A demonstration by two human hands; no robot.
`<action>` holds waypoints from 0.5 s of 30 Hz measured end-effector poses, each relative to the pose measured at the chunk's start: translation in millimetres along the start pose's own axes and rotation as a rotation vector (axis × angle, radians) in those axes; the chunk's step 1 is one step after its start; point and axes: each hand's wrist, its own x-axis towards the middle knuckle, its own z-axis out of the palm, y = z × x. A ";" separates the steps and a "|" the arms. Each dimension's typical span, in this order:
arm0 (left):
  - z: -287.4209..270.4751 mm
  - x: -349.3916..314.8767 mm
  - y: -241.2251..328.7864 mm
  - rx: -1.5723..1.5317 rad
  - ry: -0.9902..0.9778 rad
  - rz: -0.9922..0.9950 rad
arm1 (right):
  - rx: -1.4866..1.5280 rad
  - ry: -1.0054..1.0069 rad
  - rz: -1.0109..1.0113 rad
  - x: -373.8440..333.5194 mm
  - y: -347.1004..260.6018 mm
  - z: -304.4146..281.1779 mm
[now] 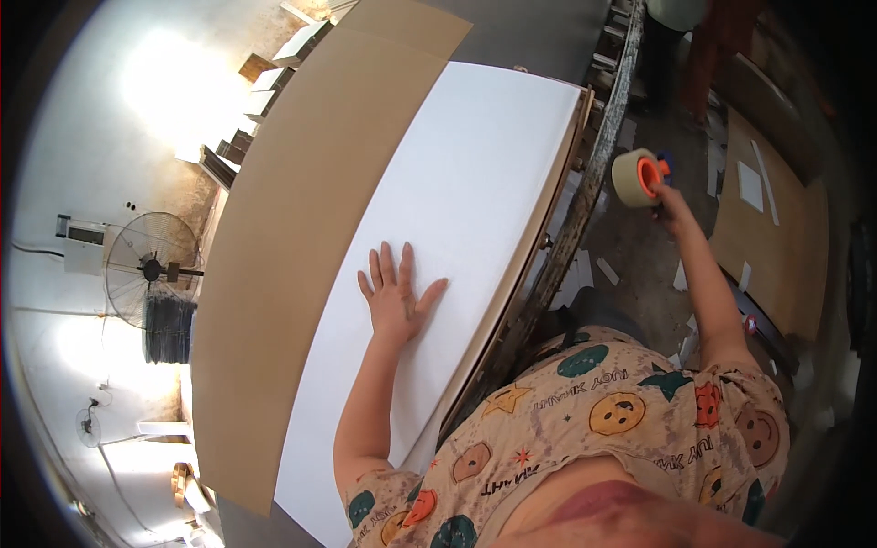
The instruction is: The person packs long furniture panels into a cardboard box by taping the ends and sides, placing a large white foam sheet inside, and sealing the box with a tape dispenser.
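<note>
My left hand (395, 294) lies flat with its fingers spread on a long white panel (475, 155). Beneath the panel, and sticking out past its left side, is a wide sheet of brown cardboard (292, 219). Out to the right, away from the panel, my right hand (673, 206) is closed on a tape dispenser (647, 173). The dispenser carries a thick roll of pale tape around an orange hub, with a blue part at its far side. Its handle is mostly hidden by my fingers.
A metal conveyor frame (594, 183) runs along the panel's right side. Paper scraps (607, 270) litter the floor, and more cardboard (776, 237) lies at the right. A large fan (153, 269) and stacked dark panels (169, 329) stand at the left wall. Another person's legs (717, 55) show at the upper right.
</note>
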 end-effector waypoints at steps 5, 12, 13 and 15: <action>-9.9 -16.2 -6.1 -0.095 0.083 0.025 | -0.105 0.053 -0.198 124.9 -99.6 61.9; -2.2 -20.9 -12.0 -0.036 0.226 -0.122 | -0.720 -0.032 -0.239 243.8 -140.3 154.9; -4.0 -16.8 -3.2 -0.032 0.218 -0.137 | -0.856 -0.033 -0.340 252.6 -135.8 151.5; -6.2 -1.0 19.8 -0.065 0.274 -0.301 | -1.142 -0.161 -0.386 253.1 -155.0 144.9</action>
